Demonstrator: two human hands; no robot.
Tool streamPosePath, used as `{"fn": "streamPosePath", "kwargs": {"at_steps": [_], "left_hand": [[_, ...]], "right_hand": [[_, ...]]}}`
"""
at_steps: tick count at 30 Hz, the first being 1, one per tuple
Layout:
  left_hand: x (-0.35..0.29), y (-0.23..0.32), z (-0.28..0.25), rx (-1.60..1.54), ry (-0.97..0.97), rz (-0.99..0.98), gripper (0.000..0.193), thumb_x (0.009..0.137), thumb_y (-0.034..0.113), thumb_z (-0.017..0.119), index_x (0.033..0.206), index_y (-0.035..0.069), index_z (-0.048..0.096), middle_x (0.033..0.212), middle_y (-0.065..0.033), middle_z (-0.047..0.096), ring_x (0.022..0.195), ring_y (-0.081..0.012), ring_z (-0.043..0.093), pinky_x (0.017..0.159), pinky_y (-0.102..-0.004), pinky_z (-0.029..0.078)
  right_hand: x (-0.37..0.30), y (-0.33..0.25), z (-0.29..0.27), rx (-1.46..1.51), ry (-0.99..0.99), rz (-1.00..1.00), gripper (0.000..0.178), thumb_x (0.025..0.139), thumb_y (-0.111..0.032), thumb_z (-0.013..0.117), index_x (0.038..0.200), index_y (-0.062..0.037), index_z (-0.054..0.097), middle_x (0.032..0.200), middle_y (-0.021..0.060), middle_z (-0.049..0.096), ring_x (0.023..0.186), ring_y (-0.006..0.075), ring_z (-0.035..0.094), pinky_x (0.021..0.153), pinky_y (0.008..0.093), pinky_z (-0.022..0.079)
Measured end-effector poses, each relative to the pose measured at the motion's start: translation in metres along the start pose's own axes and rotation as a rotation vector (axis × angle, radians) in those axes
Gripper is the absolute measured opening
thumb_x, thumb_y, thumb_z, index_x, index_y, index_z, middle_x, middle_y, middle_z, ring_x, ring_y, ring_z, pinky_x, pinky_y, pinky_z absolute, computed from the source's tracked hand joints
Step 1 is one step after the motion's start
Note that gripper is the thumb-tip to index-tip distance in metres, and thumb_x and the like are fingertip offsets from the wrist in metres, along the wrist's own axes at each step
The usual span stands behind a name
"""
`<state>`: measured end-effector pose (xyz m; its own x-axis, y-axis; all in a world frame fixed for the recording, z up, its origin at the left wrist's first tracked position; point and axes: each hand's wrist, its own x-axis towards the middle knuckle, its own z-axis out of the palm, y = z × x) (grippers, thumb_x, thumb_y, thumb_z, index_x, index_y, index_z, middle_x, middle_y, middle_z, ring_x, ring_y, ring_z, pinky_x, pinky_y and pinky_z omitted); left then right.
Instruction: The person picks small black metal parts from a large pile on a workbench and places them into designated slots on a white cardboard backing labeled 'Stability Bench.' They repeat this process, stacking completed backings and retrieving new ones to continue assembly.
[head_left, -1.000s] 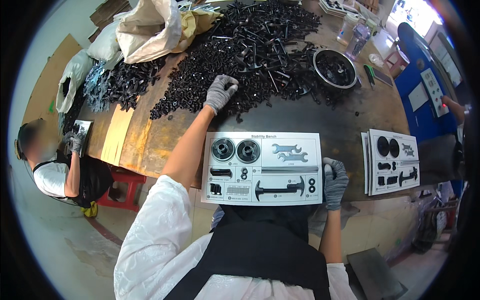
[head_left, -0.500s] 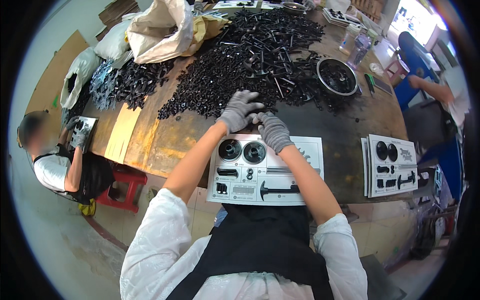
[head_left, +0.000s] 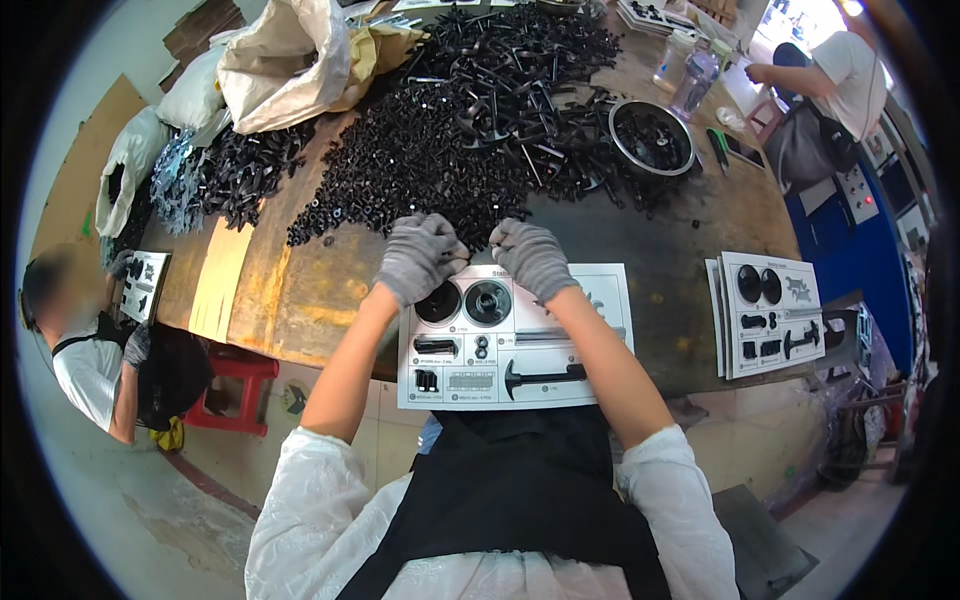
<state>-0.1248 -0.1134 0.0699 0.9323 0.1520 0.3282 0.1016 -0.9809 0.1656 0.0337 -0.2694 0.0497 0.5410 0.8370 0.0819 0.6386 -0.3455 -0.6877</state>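
Observation:
Both of my hands wear grey knitted gloves and hover over the near edge of a heap of small black hardware (head_left: 385, 165). My left hand (head_left: 422, 258) is closed above the top left corner of a white parts card (head_left: 575, 395). My right hand (head_left: 530, 260) is closed above the card's top middle, its fingertips curled. Whatever the fingers of either hand hold is too small or hidden to name. The card lies at the table's front edge, showing two black round discs (head_left: 487, 303), small black parts and a black T-shaped handle (head_left: 545, 376). My right forearm covers part of it.
More parts cards (head_left: 770, 315) are stacked at the right. A metal bowl (head_left: 651, 138) holds black pieces, near a green-handled tool (head_left: 718, 150) and plastic bottles (head_left: 694, 82). White sacks (head_left: 285, 70) stand far left. Co-workers are at the left (head_left: 75, 330) and far right (head_left: 845, 85).
My left hand has moved left and curled its fingers; my hands are now further apart. The view has shifted slightly. At the right, the co-worker has moved further away, and the left co-worker's near hand has lowered.

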Motion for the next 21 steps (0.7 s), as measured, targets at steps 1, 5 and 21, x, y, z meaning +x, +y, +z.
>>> {"fn": "streamPosePath", "kwargs": {"at_steps": [1, 5, 21], "left_hand": [[-0.014, 0.004, -0.007, -0.075, 0.06, -0.033, 0.016, 0.072, 0.028, 0.08, 0.086, 0.023, 0.075, 0.096, -0.001, 0.06, 0.096, -0.0241, 0.057, 0.091, -0.0397, 0.041], [-0.092, 0.043, -0.026, -0.186, -0.002, -0.142, 0.026, 0.069, 0.034, 0.081, 0.088, 0.019, 0.075, 0.096, -0.0001, 0.063, 0.097, -0.0242, 0.056, 0.087, -0.0411, 0.04], [-0.175, 0.094, 0.005, -0.226, 0.066, -0.207, 0.018, 0.07, 0.025, 0.077, 0.086, 0.018, 0.072, 0.086, 0.0008, 0.062, 0.086, -0.0228, 0.058, 0.079, -0.0418, 0.042]], "right_hand": [[-0.015, -0.002, -0.007, 0.2, -0.003, 0.029, 0.019, 0.08, -0.009, 0.073, 0.098, -0.0056, 0.069, 0.087, 0.0105, 0.072, 0.08, 0.0235, 0.069, 0.075, 0.0336, 0.056], [-0.093, -0.033, -0.01, 0.44, -0.163, 0.188, 0.014, 0.087, -0.016, 0.072, 0.096, -0.0051, 0.071, 0.081, 0.0069, 0.073, 0.073, 0.0139, 0.068, 0.071, 0.0284, 0.054], [-0.155, -0.064, 0.048, -0.151, -0.3, -0.095, 0.02, 0.091, -0.032, 0.063, 0.093, -0.012, 0.066, 0.083, 0.0058, 0.068, 0.077, 0.0262, 0.068, 0.069, 0.0387, 0.052]]}}
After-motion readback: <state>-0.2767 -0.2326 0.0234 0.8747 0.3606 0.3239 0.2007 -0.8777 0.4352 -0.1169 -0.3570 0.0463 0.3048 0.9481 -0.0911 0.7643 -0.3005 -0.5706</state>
